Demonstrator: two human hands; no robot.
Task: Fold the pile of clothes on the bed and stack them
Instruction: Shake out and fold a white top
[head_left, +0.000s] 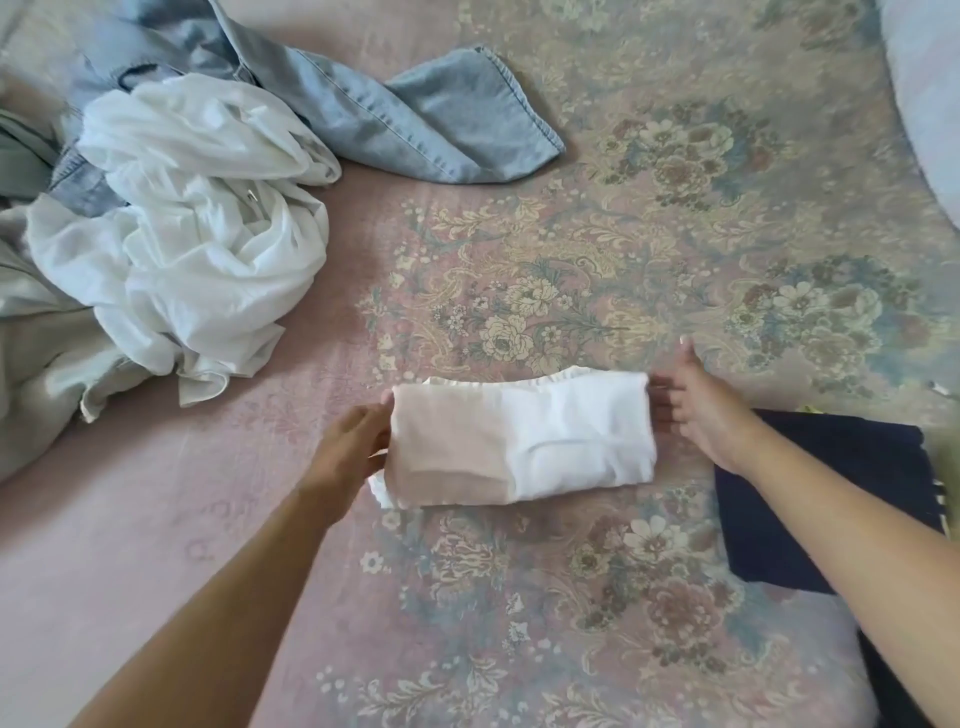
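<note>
Orientation governed the coming move: the folded white garment (522, 439) lay on the bed (571, 597) with its long axis running left to right, directly between our two hands. Our left hand (349, 448) pinched the left short end, fingers curled onto the cloth. Our right hand (698, 410) rested against the right short end with fingers extended, gripping nothing. The folded dark garment (810, 499) lay just to the right, partly under our right forearm, so we judged the right hand nearer for the transfer. The unfolded pile (187, 234) sat well apart to the upper left.
</note>
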